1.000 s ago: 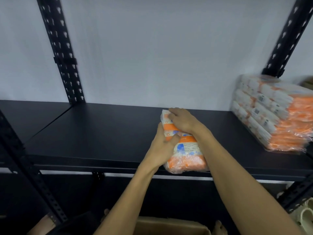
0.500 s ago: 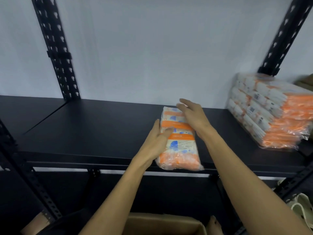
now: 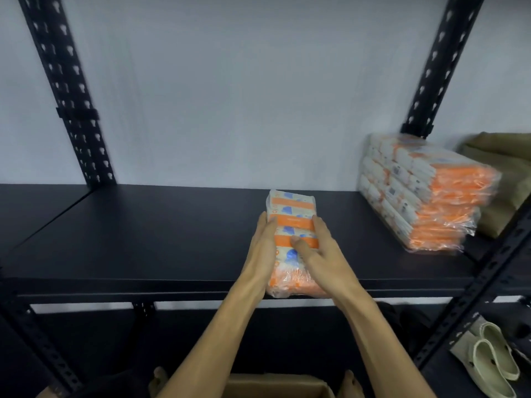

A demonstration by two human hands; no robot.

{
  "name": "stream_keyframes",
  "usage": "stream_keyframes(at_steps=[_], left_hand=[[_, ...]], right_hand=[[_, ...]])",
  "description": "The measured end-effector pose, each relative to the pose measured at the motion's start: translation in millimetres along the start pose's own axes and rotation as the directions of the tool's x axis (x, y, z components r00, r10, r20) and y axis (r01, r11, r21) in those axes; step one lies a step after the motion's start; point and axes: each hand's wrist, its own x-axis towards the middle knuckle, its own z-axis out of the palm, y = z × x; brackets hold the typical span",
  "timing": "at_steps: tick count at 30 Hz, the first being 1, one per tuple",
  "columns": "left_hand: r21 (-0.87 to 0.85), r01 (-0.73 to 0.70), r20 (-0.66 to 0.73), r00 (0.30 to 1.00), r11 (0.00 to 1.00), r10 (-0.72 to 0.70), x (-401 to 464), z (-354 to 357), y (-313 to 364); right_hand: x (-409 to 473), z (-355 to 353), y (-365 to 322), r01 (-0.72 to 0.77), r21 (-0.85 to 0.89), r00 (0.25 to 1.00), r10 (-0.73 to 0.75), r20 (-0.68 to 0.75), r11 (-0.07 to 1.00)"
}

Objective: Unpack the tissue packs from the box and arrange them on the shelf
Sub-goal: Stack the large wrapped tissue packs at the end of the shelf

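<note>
Pale grey wall at 12 o'clock, w/ a black perforated upright slanting at 10 o'clock. Below it the black shelf runs across the whole view. At 6 o'clock, low edge of frame, the open cardboard box shows only its top flaps.

My left hand is flat against the left side of the tissue pack, fingers straight, pointing to 12. The pack is an orange, white and blue plastic-wrapped bundle lying flat on the shelf, near end at the front edge, roughly centre frame. My right hand lies on its top and right side, fingers straight and slightly spread, thumb across the orange band. Neither hand is curled round it; both just press.

At 2 o'clock a 2nd upright. Beside it, well apart from my pack, a stack of tissue packs sits at the shelf's right end. At 3 o'clock an olive fabric item, blurred. At 4 o'clock, lower down, pale slip-on shoes.
</note>
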Motion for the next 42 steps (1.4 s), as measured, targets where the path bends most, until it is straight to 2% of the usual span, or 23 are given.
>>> stream_keyframes(at_steps=[2, 4, 6, 8, 11, 14, 16, 19, 23, 25, 29, 34, 42], left_hand=[[-0.066, 0.068, 0.036, 0.997, 0.995, -0.066, -2, 10, 1], [-0.106, 0.145, 0.11, 0.985, 0.984, -0.133, -4, 20, 4], [-0.082, 0.148, 0.196, 0.972, 0.986, -0.13, 2, 25, 4], [-0.047, 0.135, 0.314, 0.943, 0.99, -0.113, 10, 28, 2], [0.137, 0.092, 0.43, 0.891, 0.986, -0.144, 24, 32, 1], [0.366, -0.01, 0.357, 0.925, 0.931, -0.131, 43, 33, 3], [0.586, -0.107, 0.256, 0.965, 0.804, -0.058, 59, 32, 5], [0.843, -0.19, 0.196, 0.98, 0.504, 0.042, 83, 26, 3], [0.97, -0.196, 0.191, 0.981, 0.143, 0.044, 98, 12, -24], [0.982, -0.185, 0.183, 0.982, 0.025, 0.052, 96, 10, -35], [0.982, -0.189, 0.189, 0.98, -0.014, 0.058, 95, 12, -35], [0.98, -0.196, 0.197, 0.979, -0.017, 0.045, 92, 10, -33], [0.977, -0.213, 0.213, 0.976, -0.01, 0.047, 97, 6, -37]], right_hand=[[1, -11, -3, 0.017, -0.09, 1.0, -0.017, 0.003, 0.996], [3, -24, -3, 0.026, -0.299, 0.999, -0.037, -0.033, 0.954], [4, -35, -2, 0.044, -0.527, 0.988, -0.116, -0.105, 0.849], [0, -46, -3, 0.025, -0.647, 0.971, -0.171, -0.165, 0.762], [-6, -56, -2, -0.055, -0.693, 0.981, -0.089, -0.171, 0.719], [-6, -61, 5, -0.097, -0.736, 0.99, -0.013, -0.142, 0.67], [-1, -66, 8, -0.09, -0.757, 0.988, -0.039, -0.151, 0.647], [9, -73, 10, -0.073, -0.768, 0.985, -0.076, -0.157, 0.636], [21, -79, 12, -0.086, -0.772, 0.988, -0.045, -0.147, 0.63], [24, -79, 11, -0.093, -0.77, 0.989, -0.028, -0.143, 0.632], [31, -79, 6, -0.102, -0.747, 0.98, -0.06, -0.187, 0.657], [34, -87, -7, -0.077, -0.626, 0.964, -0.103, -0.247, 0.776], [56, -132, -74, 0.065, -0.595, 0.898, -0.306, -0.315, 0.801]])
